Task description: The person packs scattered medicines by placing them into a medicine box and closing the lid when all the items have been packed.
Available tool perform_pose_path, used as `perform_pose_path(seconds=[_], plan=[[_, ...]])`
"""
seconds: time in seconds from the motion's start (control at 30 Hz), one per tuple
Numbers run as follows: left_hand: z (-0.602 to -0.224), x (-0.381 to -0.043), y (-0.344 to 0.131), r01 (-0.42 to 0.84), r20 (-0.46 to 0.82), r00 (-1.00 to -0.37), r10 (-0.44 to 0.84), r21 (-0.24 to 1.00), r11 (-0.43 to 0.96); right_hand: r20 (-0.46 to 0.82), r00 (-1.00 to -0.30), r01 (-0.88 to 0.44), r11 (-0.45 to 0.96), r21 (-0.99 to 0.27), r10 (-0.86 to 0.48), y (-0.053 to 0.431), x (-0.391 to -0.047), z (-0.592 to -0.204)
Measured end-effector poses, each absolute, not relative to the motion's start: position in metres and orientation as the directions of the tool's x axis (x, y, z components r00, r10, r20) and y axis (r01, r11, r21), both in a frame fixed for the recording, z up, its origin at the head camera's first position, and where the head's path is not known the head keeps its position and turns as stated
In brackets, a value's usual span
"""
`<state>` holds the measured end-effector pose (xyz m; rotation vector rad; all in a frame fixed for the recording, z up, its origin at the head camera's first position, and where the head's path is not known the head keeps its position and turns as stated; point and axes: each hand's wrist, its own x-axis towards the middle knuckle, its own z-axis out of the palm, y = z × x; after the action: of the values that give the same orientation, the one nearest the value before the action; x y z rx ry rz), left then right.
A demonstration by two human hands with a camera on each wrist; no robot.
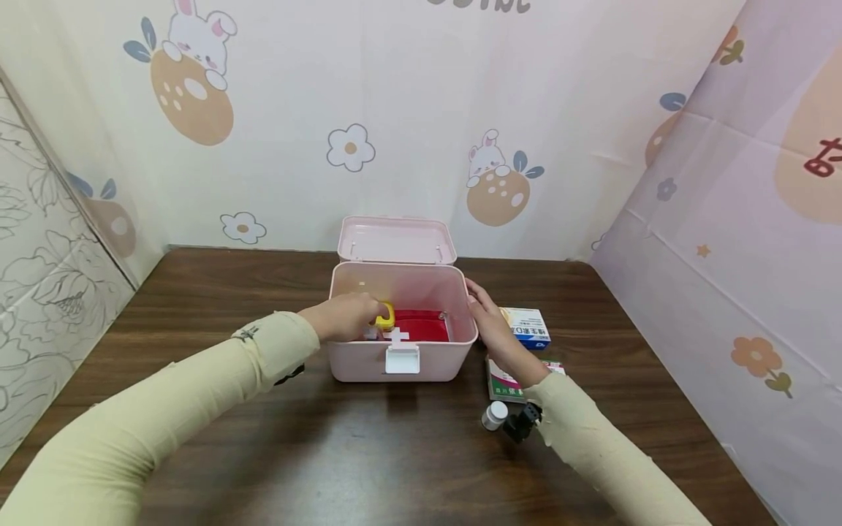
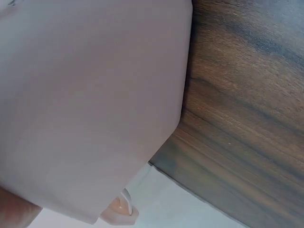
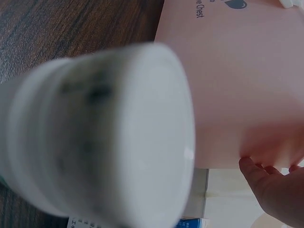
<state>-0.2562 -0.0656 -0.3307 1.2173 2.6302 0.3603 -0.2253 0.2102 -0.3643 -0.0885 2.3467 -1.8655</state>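
Note:
A pink medicine box (image 1: 355, 363) stands on the table with its lid (image 1: 397, 241) tipped back and a white latch (image 1: 403, 359) on its front. Over the box's left rim reaches my left hand (image 1: 345, 315), its fingers curled at a yellow looped piece (image 1: 388, 316) inside; the fingertips are partly hidden. Red material (image 1: 422, 326) shows at the bottom of the box. My right hand (image 1: 493, 329) rests with extended fingers against the box's right side. In the right wrist view, its fingertips (image 3: 248, 166) touch the pink outer wall (image 3: 228, 95).
To the right of the box lie a white and blue carton (image 1: 526, 326) and a green and white carton (image 1: 503, 383), partly under the right forearm. A small white bottle (image 1: 495, 416) stands in front of them, looming close in the right wrist view. A patterned cloth wall (image 1: 283, 168) borders the table's back.

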Motion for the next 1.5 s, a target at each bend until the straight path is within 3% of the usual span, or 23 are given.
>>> perform_pose_path(seconds=[0.27, 1.0, 1.23, 1.5], plan=[[-0.336, -0.259, -0.063, 0.758, -0.091, -0.61, 0.788, 0.222, 0.613, -0.076, -0.988, 0.043, 0.233, -0.971, -0.133, 0.21, -0.224, -0.365], [-0.338, -0.262, -0.063, 0.771, -0.085, -0.601, 0.795, 0.201, 0.605, -0.062, -0.988, 0.03, 0.22, -0.975, -0.144, 0.211, -0.226, -0.366], [-0.322, -0.259, -0.064, 0.719, -0.146, -0.628, 0.764, 0.268, 0.642, -0.077, -0.987, 0.043, 0.234, -0.971, -0.139, 0.211, -0.226, -0.365], [-0.289, -0.25, -0.062, 0.755, -0.055, -0.618, 0.784, 0.235, 0.612, -0.085, -0.987, 0.053, 0.227, -0.972, -0.134, 0.212, -0.224, -0.364]])
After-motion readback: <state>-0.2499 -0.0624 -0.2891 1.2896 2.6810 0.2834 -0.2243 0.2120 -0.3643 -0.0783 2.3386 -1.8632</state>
